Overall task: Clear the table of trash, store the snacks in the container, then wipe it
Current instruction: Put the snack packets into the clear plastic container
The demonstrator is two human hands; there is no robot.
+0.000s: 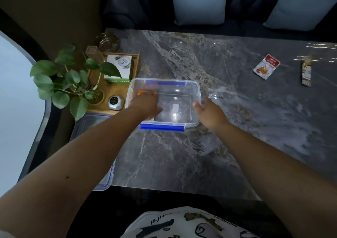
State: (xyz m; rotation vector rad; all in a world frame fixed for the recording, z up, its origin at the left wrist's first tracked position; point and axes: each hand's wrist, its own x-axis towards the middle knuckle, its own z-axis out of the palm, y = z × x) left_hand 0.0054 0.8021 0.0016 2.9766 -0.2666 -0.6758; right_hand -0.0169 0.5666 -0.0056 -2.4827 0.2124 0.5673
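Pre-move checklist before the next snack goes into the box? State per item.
1. Container lid off: ok; lid lies at the table's left edge.
2. Left hand empty: cannot tell; it's inside over an orange packet.
3. Right hand free: ok, open beside the container.
4. Snacks located: ok; red packet and stick pack far right.
5. Path clear: ok.

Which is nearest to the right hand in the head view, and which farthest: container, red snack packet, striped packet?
From the right hand:
1. Container, just left of the hand, its wall right by the fingers.
2. Red snack packet, farther back on the right of the table.
3. Striped packet, beyond it, near the right edge.
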